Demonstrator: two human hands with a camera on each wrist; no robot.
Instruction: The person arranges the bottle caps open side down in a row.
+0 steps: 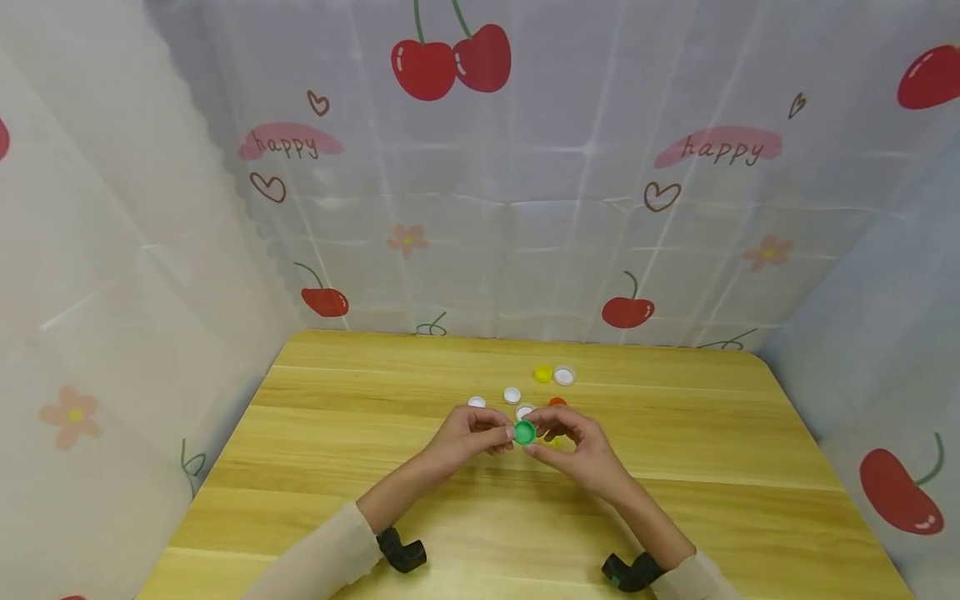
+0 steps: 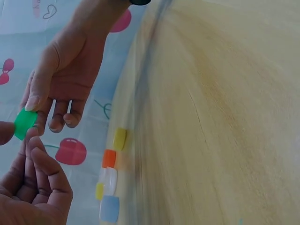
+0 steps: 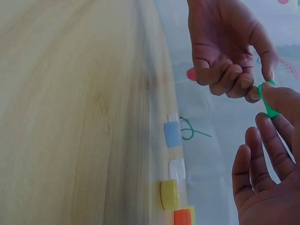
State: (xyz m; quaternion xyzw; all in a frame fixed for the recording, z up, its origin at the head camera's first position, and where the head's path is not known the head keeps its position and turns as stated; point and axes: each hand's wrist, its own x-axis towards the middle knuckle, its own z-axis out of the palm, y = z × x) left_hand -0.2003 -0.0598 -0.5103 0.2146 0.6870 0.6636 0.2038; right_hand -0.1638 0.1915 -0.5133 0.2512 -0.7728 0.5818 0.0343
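Observation:
A small green bottle cap (image 1: 525, 432) is held up above the table between both hands, its hollow side facing the head camera. My left hand (image 1: 472, 433) pinches it at the left edge with thumb and fingertips. From the other side, my right hand (image 1: 577, 446) grips the cap between thumb and forefinger; its other fingers hang loosely bent in the left wrist view. Just behind the hands lie a white cap (image 1: 524, 412) and an orange cap (image 1: 557, 402). A yellow cap (image 1: 553, 442) is partly hidden by the right hand.
Farther back on the wooden table (image 1: 337, 417) sit a yellow cap (image 1: 543, 374) and a white cap (image 1: 564, 376) side by side. Two more white caps (image 1: 512, 396) lie left of them. A cherry-printed curtain (image 1: 510, 183) surrounds the table's back and sides.

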